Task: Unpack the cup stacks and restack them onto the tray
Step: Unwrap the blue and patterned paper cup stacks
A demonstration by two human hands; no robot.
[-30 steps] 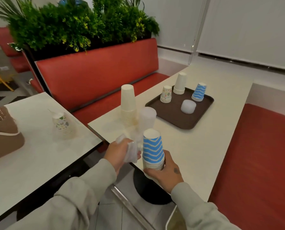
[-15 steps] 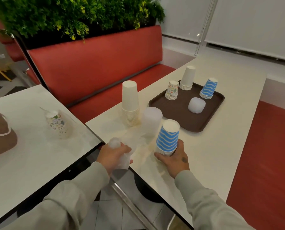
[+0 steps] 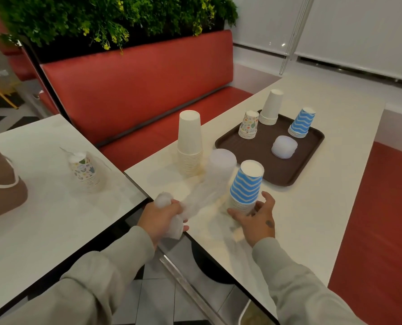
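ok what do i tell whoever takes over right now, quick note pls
Left hand: grips the crumpled clear wrap at the table edge.
Right hand: loosely round the base of the near blue stack, which stands unwrapped on the table; cannot tell if the grip is firm.
Done: the tray holds four short stacks: patterned, white, blue wavy, translucent.
Left: move the near blue stack, the tall white stack and the frosted stack onto the tray. The wrapped patterned stack on the next table needs unpacking.
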